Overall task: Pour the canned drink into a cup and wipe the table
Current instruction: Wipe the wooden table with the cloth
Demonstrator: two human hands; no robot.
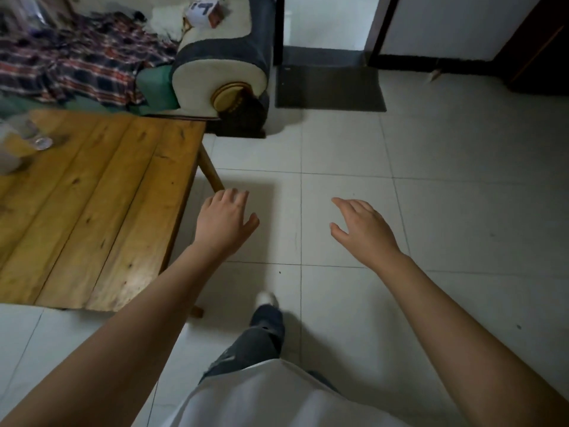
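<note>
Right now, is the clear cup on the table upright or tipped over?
Cannot tell. The cup sits blurred at the table's far left edge. Both hands are off the table.

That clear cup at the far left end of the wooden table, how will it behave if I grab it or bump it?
The clear cup looks thin, transparent and possibly empty, so probably light and easy to tip or slide on the smooth wooden table. If it is thin plastic, a hard squeeze may dent it. It is blurred, so material and contents stay uncertain.

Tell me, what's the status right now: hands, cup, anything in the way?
Left hand and right hand open, empty, over the floor. Clear cup on the wooden table, far left, blurred. No can in view. Nothing blocking.
</note>
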